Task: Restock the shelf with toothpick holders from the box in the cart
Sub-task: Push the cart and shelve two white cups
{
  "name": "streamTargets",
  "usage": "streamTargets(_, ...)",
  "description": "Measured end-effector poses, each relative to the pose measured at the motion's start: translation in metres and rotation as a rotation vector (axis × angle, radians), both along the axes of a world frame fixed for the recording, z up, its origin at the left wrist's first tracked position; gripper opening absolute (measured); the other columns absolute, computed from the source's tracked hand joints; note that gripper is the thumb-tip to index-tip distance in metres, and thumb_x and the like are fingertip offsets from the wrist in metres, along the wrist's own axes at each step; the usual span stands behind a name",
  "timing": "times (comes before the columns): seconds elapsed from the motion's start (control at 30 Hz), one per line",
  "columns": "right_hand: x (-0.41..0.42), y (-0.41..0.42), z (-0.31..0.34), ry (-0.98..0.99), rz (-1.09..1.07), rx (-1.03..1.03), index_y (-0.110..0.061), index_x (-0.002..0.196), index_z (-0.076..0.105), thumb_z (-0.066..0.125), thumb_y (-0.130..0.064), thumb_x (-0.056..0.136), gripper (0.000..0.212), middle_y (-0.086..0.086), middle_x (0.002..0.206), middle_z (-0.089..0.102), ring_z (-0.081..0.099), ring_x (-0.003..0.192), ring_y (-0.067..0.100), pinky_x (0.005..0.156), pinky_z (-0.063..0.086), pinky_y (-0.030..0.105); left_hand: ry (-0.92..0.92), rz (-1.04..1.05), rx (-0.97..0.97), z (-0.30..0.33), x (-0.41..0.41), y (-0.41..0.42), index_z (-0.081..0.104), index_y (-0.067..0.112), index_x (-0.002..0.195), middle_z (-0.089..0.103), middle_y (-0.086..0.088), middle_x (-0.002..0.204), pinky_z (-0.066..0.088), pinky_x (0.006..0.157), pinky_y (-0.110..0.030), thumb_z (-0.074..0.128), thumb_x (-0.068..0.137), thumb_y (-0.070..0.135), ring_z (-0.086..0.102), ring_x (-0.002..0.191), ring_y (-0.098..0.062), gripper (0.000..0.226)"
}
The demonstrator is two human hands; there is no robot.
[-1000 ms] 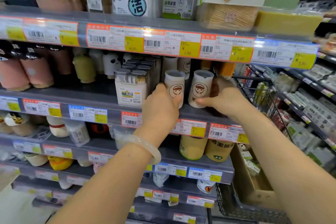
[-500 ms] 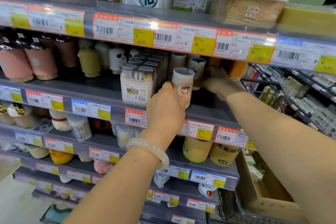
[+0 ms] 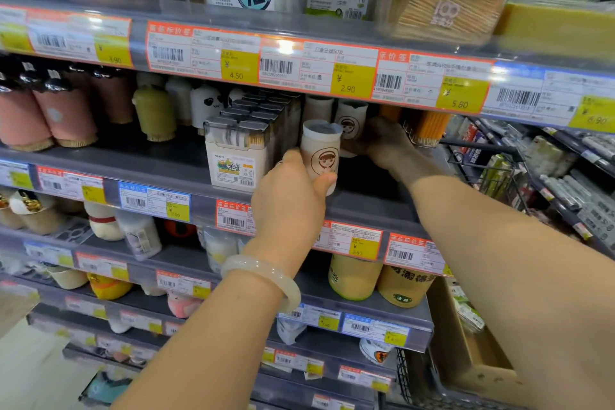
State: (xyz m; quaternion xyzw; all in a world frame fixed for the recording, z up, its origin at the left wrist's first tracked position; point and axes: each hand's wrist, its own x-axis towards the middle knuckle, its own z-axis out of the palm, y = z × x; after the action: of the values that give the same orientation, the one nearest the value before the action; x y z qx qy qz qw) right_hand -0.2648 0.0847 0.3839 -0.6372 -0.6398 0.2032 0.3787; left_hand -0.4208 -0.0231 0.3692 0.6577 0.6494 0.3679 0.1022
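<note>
My left hand (image 3: 291, 201) grips a white toothpick holder (image 3: 321, 153) with a cartoon face, upright near the front of the grey shelf (image 3: 369, 206). My right hand (image 3: 387, 143) reaches deep into the same shelf and holds a second face-printed holder (image 3: 351, 121) at the back. A third white holder (image 3: 317, 108) stands behind, to the left of that one. The brown cardboard box (image 3: 472, 356) sits in the wire cart (image 3: 419, 383) at the lower right.
A carton of clear toothpick boxes (image 3: 238, 156) stands just left of my left hand. Pink, green and panda-shaped holders fill the shelf further left. Orange toothpick bundles (image 3: 431, 126) stand right of my right hand. The shelf above carries price tags (image 3: 352, 76).
My right hand has pushed its holder from the shelf front to the back. My left hand has kept its holder near the front edge.
</note>
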Motion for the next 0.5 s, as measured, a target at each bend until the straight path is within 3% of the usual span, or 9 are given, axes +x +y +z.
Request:
streamTargets(0.23,-0.001,-0.001,0.000,0.006,-0.018,0.000,-0.006,0.123,0.059,0.079,-0.028,0.074,0.057,0.012,0.127,0.060,0.057,0.116,0.027,0.101,0.045,0.040,0.012,0.034,0.011,-0.001,0.002,0.001,0.048,0.011,0.110,0.062,-0.008,0.114,0.031,0.068,-0.032,0.054,0.090,0.045,0.055,0.106,-0.032,0.039)
streamTargets(0.33,-0.002,-0.008,0.010,-0.173,-0.055,-0.019,-0.006,0.126,0.056,0.080,-0.029,0.074,0.062,0.012,0.130,0.058,0.055,0.118,0.028,0.099,0.045,0.035,0.011,0.034,0.014,-0.001,0.001,0.002,0.048,0.011,0.111,0.062,-0.008,0.114,0.032,0.068,-0.031,0.054,0.091,0.045,0.055,0.107,-0.031,0.040)
streamTargets(0.5,-0.001,-0.043,0.024,-0.199,-0.046,0.020,-0.002,0.115,0.063,0.073,-0.008,0.077,0.040,0.014,0.117,0.063,0.058,0.108,0.027,0.094,0.048,0.035,0.004,0.045,0.015,-0.001,0.003,0.002,0.046,0.011,0.114,0.062,-0.009,0.115,0.031,0.069,-0.031,0.056,0.090,0.043,0.055,0.108,-0.031,0.042)
